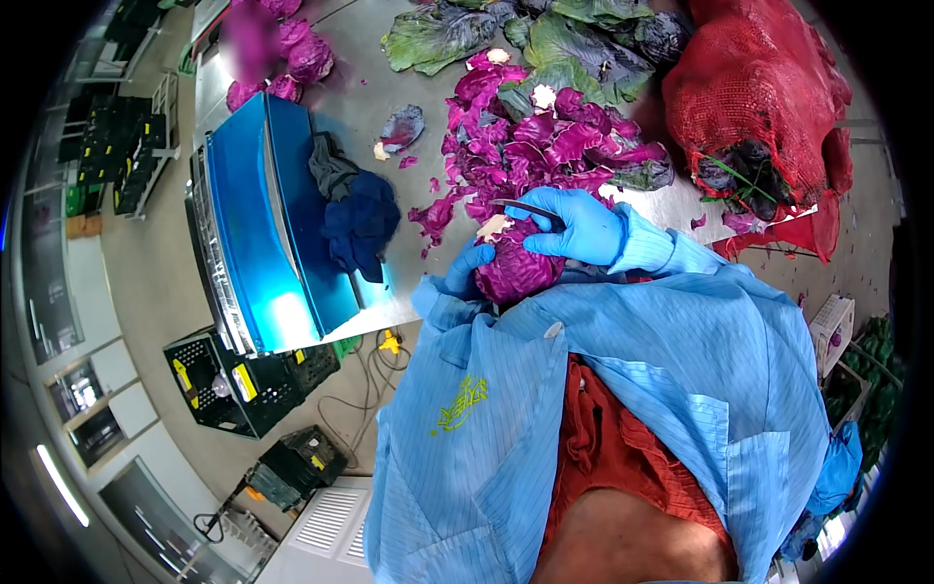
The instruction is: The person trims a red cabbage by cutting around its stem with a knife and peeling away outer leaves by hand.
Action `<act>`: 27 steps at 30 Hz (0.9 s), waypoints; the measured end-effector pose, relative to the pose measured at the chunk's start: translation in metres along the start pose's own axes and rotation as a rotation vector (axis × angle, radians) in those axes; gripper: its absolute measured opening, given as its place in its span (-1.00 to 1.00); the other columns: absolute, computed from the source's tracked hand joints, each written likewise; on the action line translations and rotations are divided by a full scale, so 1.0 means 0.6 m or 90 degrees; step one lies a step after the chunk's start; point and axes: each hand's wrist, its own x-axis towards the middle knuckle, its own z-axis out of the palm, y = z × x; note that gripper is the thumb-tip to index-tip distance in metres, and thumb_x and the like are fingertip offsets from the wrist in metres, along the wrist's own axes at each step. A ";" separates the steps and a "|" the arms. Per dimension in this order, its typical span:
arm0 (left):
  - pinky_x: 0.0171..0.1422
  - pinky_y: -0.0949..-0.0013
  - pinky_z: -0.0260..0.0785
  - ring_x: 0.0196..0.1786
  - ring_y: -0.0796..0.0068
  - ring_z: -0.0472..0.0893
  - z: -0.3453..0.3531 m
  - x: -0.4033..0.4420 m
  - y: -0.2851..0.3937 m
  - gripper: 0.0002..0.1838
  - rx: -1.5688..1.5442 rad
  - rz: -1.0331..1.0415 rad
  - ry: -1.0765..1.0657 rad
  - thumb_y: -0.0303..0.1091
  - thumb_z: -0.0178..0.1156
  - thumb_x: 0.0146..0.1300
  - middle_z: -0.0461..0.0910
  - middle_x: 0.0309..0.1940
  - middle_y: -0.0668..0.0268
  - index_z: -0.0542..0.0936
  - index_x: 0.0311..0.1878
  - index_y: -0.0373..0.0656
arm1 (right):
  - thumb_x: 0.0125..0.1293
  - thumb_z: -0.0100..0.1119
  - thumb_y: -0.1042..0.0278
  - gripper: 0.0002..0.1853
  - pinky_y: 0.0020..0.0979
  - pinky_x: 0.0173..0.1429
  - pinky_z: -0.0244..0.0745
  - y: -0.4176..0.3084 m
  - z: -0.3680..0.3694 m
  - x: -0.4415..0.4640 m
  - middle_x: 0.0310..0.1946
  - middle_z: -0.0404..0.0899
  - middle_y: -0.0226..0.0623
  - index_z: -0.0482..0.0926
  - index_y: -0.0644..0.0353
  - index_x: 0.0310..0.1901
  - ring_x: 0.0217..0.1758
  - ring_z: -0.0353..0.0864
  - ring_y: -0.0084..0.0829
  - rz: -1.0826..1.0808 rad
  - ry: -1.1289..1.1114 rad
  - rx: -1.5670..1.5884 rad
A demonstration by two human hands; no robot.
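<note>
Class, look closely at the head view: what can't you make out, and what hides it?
All in the head view:
Dark curved tool: its gripped part, hidden by the right hand.
Red cabbage: its underside, hidden by its own bulk.
Left hand: partly hidden behind the cabbage.
Purple shape, top left: blurred.
Red mesh sack: most contents, hidden by the mesh.

This looks like a vegetable packing room or produce workshop: a broad metal table [355,102] bears a purple cabbage [525,277] near the centre and heaped leaves [530,151] around twelve o'clock. A bulging red net sack [749,88] lies at two, stacked crates [105,146] stand at ten, and a black crate [274,391] sits on the floor at eight.
</note>
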 end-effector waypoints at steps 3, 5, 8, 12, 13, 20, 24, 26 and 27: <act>0.44 0.20 0.18 0.31 0.22 0.39 -0.001 0.005 -0.002 -0.15 0.043 0.021 -0.008 -0.11 0.25 0.08 0.34 0.28 0.09 0.17 0.39 -0.27 | 0.10 0.33 0.29 -0.51 -0.39 -0.24 0.49 -0.003 -0.003 -0.002 -0.35 0.57 -0.27 0.49 0.16 0.09 -0.39 0.56 -0.45 0.003 -0.015 -0.057; 0.44 0.21 0.17 0.31 0.23 0.39 -0.009 0.009 -0.007 -0.17 0.058 0.028 -0.013 -0.11 0.24 0.09 0.35 0.28 0.10 0.17 0.38 -0.27 | 0.09 0.28 0.33 -0.53 -0.38 -0.25 0.52 0.002 0.000 -0.002 -0.35 0.59 -0.21 0.49 0.17 0.09 -0.40 0.59 -0.41 -0.036 -0.003 -0.082; 0.44 0.21 0.17 0.30 0.24 0.39 -0.002 0.011 -0.001 -0.19 0.073 0.026 -0.024 -0.12 0.23 0.10 0.36 0.27 0.10 0.19 0.37 -0.28 | 0.09 0.28 0.34 -0.53 -0.37 -0.23 0.54 0.004 0.006 -0.009 -0.35 0.59 -0.17 0.49 0.19 0.08 -0.37 0.62 -0.36 -0.082 0.048 -0.116; 0.43 0.22 0.19 0.28 0.25 0.41 0.001 0.011 -0.002 -0.21 0.056 0.013 -0.007 -0.14 0.23 0.10 0.37 0.25 0.11 0.20 0.36 -0.28 | 0.11 0.27 0.32 -0.55 -0.36 -0.21 0.56 0.003 0.008 -0.009 -0.32 0.60 -0.17 0.48 0.21 0.07 -0.33 0.65 -0.32 -0.100 0.047 -0.168; 0.42 0.22 0.19 0.28 0.25 0.42 0.001 0.011 -0.002 -0.20 0.057 0.017 -0.003 -0.14 0.24 0.09 0.37 0.25 0.11 0.20 0.36 -0.28 | 0.13 0.26 0.31 -0.55 -0.36 -0.22 0.56 0.000 0.001 -0.007 -0.32 0.61 -0.17 0.47 0.21 0.07 -0.33 0.65 -0.31 -0.088 0.023 -0.140; 0.40 0.19 0.23 0.27 0.25 0.43 0.003 0.006 -0.002 -0.14 0.049 0.032 0.019 -0.16 0.32 0.02 0.39 0.24 0.11 0.20 0.37 -0.27 | 0.37 0.05 0.09 -0.58 -0.30 -0.06 0.49 -0.002 -0.022 -0.017 -0.22 0.58 -0.14 0.42 0.25 0.09 -0.19 0.62 -0.22 -0.053 0.006 0.004; 0.39 0.20 0.23 0.26 0.26 0.43 -0.010 0.006 0.013 -0.14 0.112 0.028 0.041 -0.18 0.36 -0.01 0.40 0.23 0.13 0.24 0.35 -0.27 | 0.46 -0.12 0.09 -0.63 -0.23 -0.07 0.46 0.010 -0.038 -0.024 -0.21 0.51 -0.11 0.47 0.23 0.02 -0.14 0.56 -0.12 -0.187 0.012 -0.072; 0.39 0.21 0.23 0.26 0.28 0.43 -0.023 0.005 0.020 -0.17 0.148 0.039 0.038 -0.19 0.35 0.00 0.41 0.23 0.15 0.26 0.34 -0.26 | 0.44 -0.13 0.04 -0.62 -0.19 -0.13 0.46 0.016 -0.040 -0.026 -0.25 0.48 -0.14 0.50 0.21 -0.07 -0.23 0.54 -0.07 -0.230 0.018 -0.121; 0.39 0.21 0.23 0.26 0.29 0.43 -0.026 0.006 0.026 -0.19 0.166 0.044 0.036 -0.20 0.35 0.01 0.42 0.22 0.16 0.27 0.33 -0.26 | 0.43 -0.12 0.05 -0.63 -0.18 -0.15 0.46 0.015 -0.044 -0.029 -0.26 0.48 -0.13 0.50 0.21 -0.08 -0.26 0.54 -0.06 -0.201 -0.014 -0.150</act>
